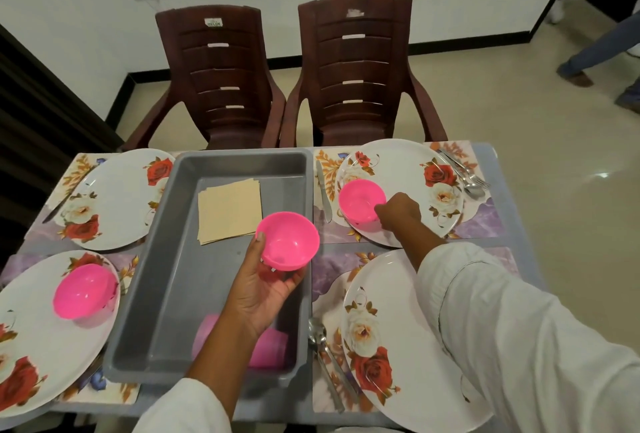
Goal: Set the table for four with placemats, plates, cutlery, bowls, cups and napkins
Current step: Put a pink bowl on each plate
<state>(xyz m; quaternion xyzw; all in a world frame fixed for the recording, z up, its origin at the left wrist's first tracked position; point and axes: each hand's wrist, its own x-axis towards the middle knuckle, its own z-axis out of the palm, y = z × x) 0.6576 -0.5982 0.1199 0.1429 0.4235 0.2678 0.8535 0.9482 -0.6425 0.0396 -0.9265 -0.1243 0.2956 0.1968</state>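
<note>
Two hands are at work. The left hand cups a pink bowl from below, holding it above the grey tub, where napkins lie flat and pink cups lie under the forearm. The right hand, fingers curled, grips the rim of a second bowl sitting on the far right plate. A third bowl sits on the near left plate on the counter.
</note>
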